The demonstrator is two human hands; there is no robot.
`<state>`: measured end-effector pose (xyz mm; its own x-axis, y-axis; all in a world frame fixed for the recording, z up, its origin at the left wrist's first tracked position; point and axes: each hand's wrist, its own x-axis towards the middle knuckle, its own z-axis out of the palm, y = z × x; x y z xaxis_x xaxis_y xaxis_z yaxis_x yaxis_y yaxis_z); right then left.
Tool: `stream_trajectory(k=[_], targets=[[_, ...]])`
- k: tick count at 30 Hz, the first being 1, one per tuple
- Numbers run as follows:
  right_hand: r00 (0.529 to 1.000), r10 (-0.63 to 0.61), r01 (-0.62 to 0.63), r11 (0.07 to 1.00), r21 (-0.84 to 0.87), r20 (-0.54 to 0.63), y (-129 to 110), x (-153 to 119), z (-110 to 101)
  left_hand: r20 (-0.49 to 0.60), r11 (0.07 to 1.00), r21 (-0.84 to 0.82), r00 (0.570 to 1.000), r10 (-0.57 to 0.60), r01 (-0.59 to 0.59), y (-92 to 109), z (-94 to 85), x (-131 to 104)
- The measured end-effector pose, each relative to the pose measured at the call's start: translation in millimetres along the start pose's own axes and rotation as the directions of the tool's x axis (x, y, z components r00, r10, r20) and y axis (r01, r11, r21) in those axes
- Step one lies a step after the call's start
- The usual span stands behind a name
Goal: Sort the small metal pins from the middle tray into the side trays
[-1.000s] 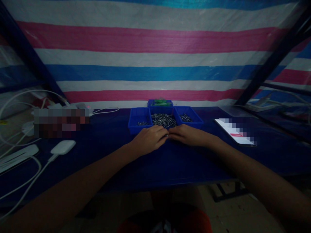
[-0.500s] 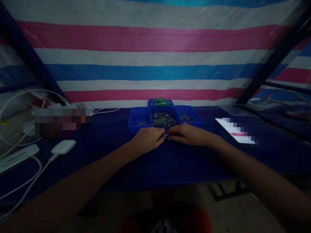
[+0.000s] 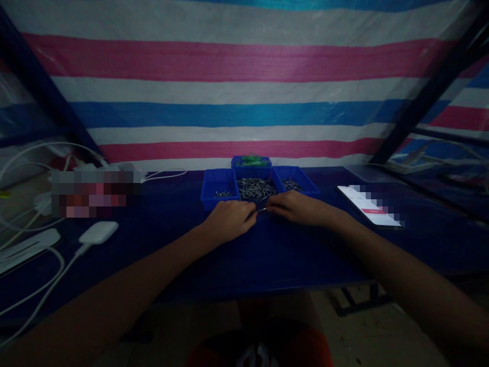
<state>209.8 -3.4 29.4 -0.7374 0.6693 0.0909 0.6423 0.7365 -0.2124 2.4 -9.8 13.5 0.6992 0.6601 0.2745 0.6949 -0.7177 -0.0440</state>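
Observation:
A thin, shiny metal piece (image 3: 262, 209) spans the small gap between my two hands, low over the table. My left hand (image 3: 231, 219) is closed, with its thumb and fingertips pinched at the piece's left end. At the other end, the fingertips of my right hand (image 3: 293, 206) are pinched together on it. What kind of part it is cannot be made out. Just beyond my fingers, many similar metal pieces (image 3: 255, 189) fill the middle blue bin. The left blue bin (image 3: 217, 182) and the right blue bin (image 3: 308, 184) each hold a smaller pile.
Behind these sits another blue bin (image 3: 234, 162) with green material in it. A phone (image 3: 369, 206) lies lit on the blue table (image 3: 267, 260) at right. At left are a white charger (image 3: 99, 232), white cables and a blurred-out heap. A striped sheet (image 3: 244, 61) hangs behind.
My hands have drawn slightly apart, so more of the thin metal piece shows between the fingertips. The bins and phone look the same, apart from a small camera shift.

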Motion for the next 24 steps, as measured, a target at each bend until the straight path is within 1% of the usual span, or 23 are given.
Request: stream_trajectory(k=[8, 16, 24], targets=[[1.000, 0.007, -0.006, 1.000, -0.008, 0.030, -2.7, 0.0, -0.6, -0.032, 1.000, -0.016, 1.000, 0.000, 0.000, -0.9, 1.3, -0.2], [1.000, 0.005, -0.005, 1.000, 0.010, 0.029, -1.5, -0.1, -0.1, -0.003, 1.000, 0.009, 1.000, -0.002, 0.002, -4.1, 0.7, 1.1], [0.998, 0.013, -0.015, 0.999, 0.041, 0.058, -2.0, -0.5, 1.5, -0.010, 0.999, 0.010, 0.999, 0.038, -0.038, -3.3, 1.6, 1.3]])
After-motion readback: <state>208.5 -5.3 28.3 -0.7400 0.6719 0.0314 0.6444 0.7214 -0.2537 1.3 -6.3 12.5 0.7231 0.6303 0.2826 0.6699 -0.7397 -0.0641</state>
